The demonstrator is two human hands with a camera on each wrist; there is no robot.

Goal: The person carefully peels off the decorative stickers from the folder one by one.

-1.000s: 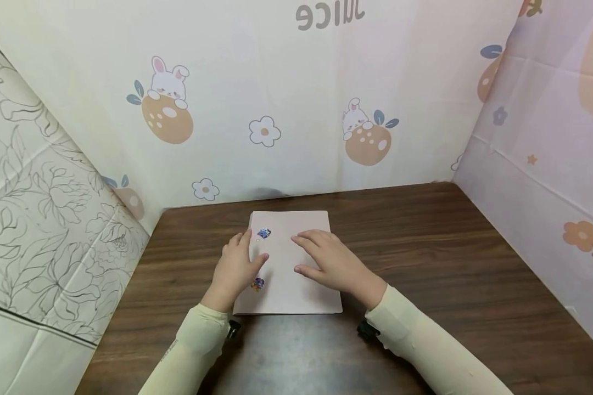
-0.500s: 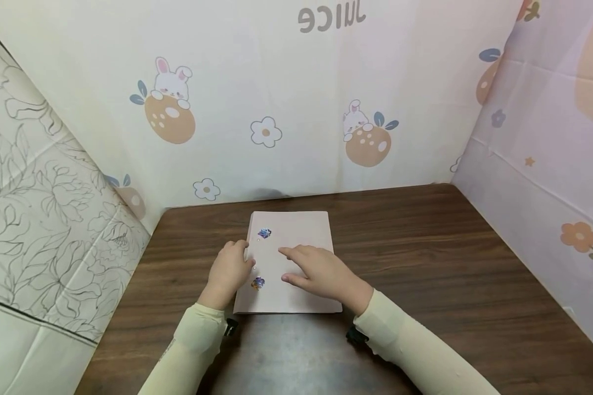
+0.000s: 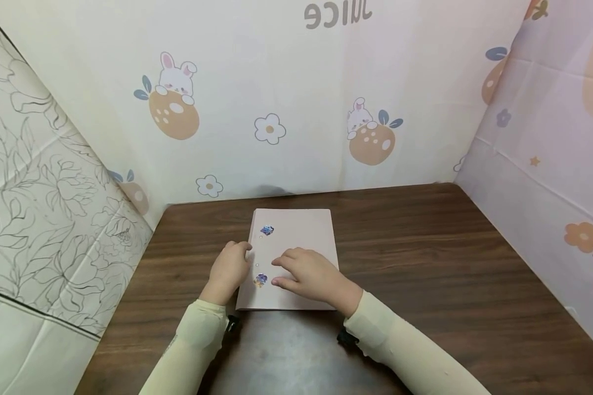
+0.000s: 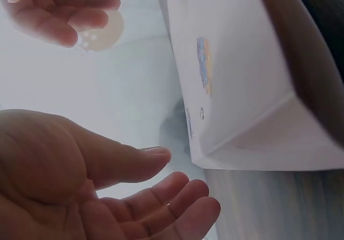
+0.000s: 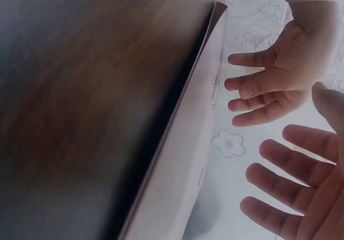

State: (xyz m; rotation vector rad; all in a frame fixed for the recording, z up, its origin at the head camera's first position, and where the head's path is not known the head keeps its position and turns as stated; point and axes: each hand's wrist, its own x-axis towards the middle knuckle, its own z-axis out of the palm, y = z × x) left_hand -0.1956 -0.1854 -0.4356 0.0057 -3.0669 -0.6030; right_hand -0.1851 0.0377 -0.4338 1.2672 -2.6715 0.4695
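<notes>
A pale pink binder (image 3: pixel 298 227) lies flat on the table, with two blue-and-orange stickers (image 3: pixel 261 280) and small round studs along the left of its cover. In the left wrist view its thick spine (image 4: pixel 279 140) faces the camera. My left hand (image 3: pixel 229 271) is beside that spine, fingers loosely bent and thumb apart, holding nothing. Over the cover hovers my right hand (image 3: pixel 308 274), its thumb and fingers spread toward the left. The right wrist view shows the right hand (image 5: pixel 309 181) with extended fingers and nothing in them; the binder's open edge (image 5: pixel 177 127) runs alongside.
The dark wood-grain table (image 3: pixel 400 252) extends to both sides of the binder. A cloth backdrop (image 3: pixel 306 82) with rabbits and fruit rises behind it. Printed sheets (image 3: pixel 54 192) also stand at the left and right. Dark wrist cameras (image 3: pixel 347 338) sit under the sleeves.
My right hand has moved left and nearer over the cover. My left hand has drawn back slightly from the cover toward the spine. The binder stays in place on the table.
</notes>
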